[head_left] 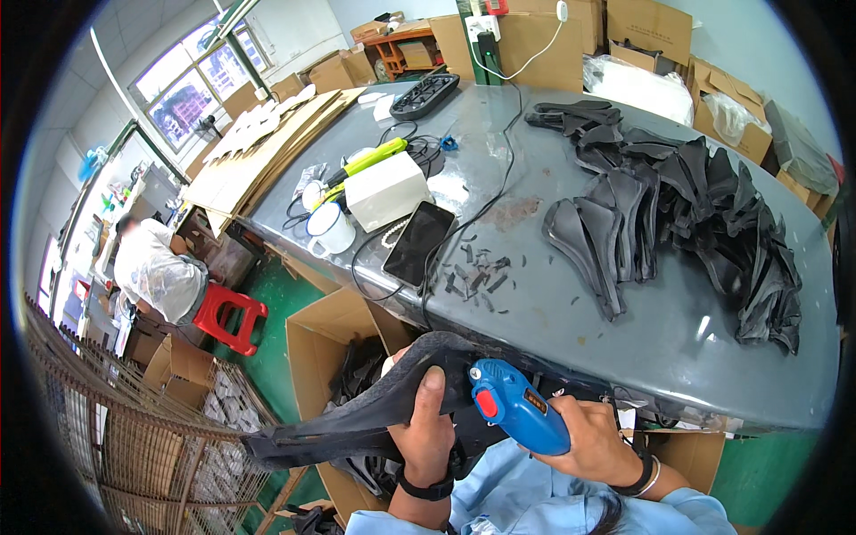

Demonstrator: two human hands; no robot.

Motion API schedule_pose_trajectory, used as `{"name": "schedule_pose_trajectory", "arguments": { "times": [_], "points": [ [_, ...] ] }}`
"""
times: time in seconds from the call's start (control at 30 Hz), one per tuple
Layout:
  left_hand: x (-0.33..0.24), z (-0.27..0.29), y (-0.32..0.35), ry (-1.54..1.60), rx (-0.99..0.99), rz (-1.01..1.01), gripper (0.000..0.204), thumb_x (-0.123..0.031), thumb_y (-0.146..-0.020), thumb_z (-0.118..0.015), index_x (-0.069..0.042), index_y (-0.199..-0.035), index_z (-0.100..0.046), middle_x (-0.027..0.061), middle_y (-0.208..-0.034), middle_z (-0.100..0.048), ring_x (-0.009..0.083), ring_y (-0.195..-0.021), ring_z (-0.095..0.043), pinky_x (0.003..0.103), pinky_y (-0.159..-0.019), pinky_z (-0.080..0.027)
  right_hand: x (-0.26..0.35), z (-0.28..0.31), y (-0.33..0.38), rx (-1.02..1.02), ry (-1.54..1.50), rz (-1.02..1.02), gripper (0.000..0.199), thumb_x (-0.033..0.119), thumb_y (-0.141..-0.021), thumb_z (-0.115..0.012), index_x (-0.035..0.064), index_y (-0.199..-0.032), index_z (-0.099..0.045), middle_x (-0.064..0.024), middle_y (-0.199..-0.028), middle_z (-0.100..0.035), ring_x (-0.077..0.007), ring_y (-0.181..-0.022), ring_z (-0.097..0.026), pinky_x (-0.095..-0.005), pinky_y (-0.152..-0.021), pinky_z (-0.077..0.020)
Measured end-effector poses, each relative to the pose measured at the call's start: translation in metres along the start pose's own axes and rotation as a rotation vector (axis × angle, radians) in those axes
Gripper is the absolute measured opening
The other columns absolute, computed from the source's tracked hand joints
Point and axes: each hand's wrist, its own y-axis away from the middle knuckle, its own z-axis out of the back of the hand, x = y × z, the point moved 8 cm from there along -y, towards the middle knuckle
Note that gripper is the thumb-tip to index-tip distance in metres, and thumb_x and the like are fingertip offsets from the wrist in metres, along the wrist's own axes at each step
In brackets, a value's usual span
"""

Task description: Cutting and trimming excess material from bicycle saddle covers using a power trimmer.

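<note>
Grey and glossy, the long worktable (pixel 571 303) fills the middle of the view, its surface dull with smears and scattered with small black offcuts (pixel 477 276) near a dark smartphone (pixel 418 242) lying flat. Beside the phone stand a white box (pixel 386 189) and a white mug (pixel 330 230), with black cables looping around them. Along the right half of the table lies a long heap of black saddle covers (pixel 687 214), overlapping one another. Below the table's near edge, the left hand (pixel 426 437) is clamped around a black bicycle saddle shell (pixel 374 410), thumb pressed on its upper face, holding it over an open cardboard box (pixel 325 343). The right hand (pixel 593 437) is wrapped around a blue glue gun (pixel 517 406), whose nozzle appears to meet the saddle, though that contact is hidden. Flattened cardboard sheets (pixel 267 143) cover the table's far left end. Green floor shows below, where a seated person (pixel 160 272) works by a red stool (pixel 227 316); cartons line the back wall.
</note>
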Motion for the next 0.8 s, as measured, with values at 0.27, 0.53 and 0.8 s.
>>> {"name": "schedule_pose_trajectory", "arguments": {
  "times": [0.27, 0.53, 0.8],
  "points": [
    [-0.009, -0.011, -0.007, -0.153, 0.091, 0.046, 0.029, -0.009, -0.083, -0.061, 0.000, -0.109, -0.053, 0.0048, -0.098, -0.058, 0.0109, -0.087, -0.054, 0.023, -0.080, -0.042, 0.004, 0.004, -0.002, -0.003, -0.007, 0.008, 0.049, 0.021, -0.065, -0.080, -0.0028, -0.097, -0.050, -0.0162, -0.070, -0.062, -0.0318, -0.061, -0.064, -0.0353, -0.053, -0.0501],
    [-0.021, -0.013, -0.025, -0.585, 0.367, 0.173, 0.024, 0.000, -0.080, -0.061, 0.002, -0.103, -0.058, 0.0006, -0.083, -0.059, 0.0061, -0.077, -0.052, 0.021, -0.069, -0.043, 0.008, 0.003, 0.003, 0.009, 0.157, 0.062, 0.052, 0.016, -0.059, -0.078, -0.0021, -0.101, -0.051, -0.0141, -0.070, -0.061, -0.0302, -0.058, -0.061, -0.0361, -0.060, -0.0469],
    [0.002, -0.019, -0.026, -0.883, 0.698, -0.084, 0.032, 0.005, -0.069, -0.058, -0.002, -0.099, -0.063, 0.0124, -0.084, -0.062, 0.0259, -0.080, -0.060, 0.032, -0.073, -0.046, 0.002, -0.005, 0.004, 0.089, 0.019, 0.035, 0.054, 0.017, -0.058, -0.079, -0.0008, -0.100, -0.051, -0.0141, -0.073, -0.061, -0.0323, -0.062, -0.062, -0.0350, -0.061, -0.0488]
  ]
}}
